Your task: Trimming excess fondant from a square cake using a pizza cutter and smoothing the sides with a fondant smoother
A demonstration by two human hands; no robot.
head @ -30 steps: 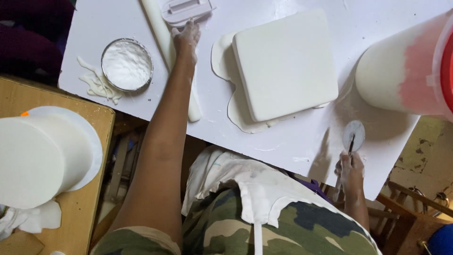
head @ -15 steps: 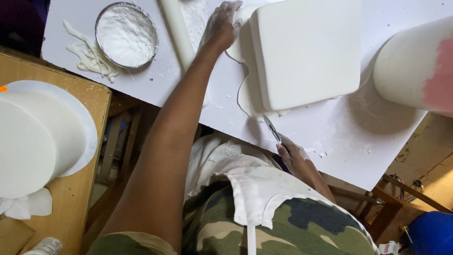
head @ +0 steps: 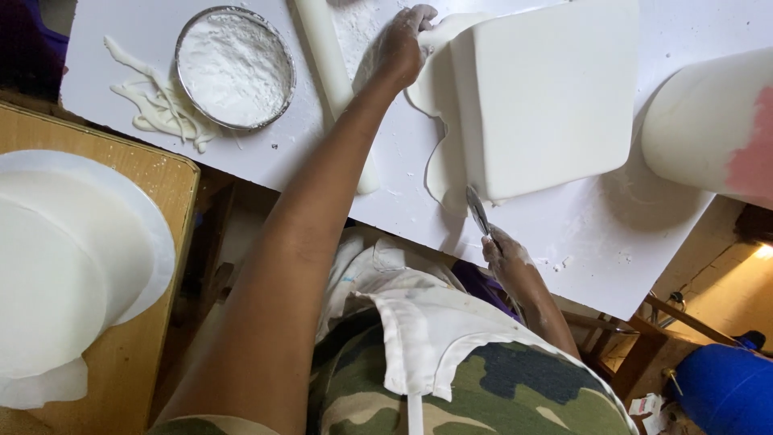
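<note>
Head view: left hand point(head: 400, 50) lies open, pressing the white fondant skirt point(head: 439, 153) beside the square white fondant-covered cake point(head: 543, 97). Right hand point(head: 506, 256) grips a small metal-bladed knife point(head: 477, 211), its tip at the cake's near corner.

I see the left hand point(head: 400, 50) pressing the white fondant skirt point(head: 431, 97) beside the square white fondant-covered cake point(head: 547, 97) on the white desk point(head: 612, 242). Right hand point(head: 506, 251) grips a small metal knife point(head: 478, 211), blade at the cake's near corner. White rolling pin point(head: 332, 64) lies beside a round metal sieve of white powder point(head: 235, 68).
</note>
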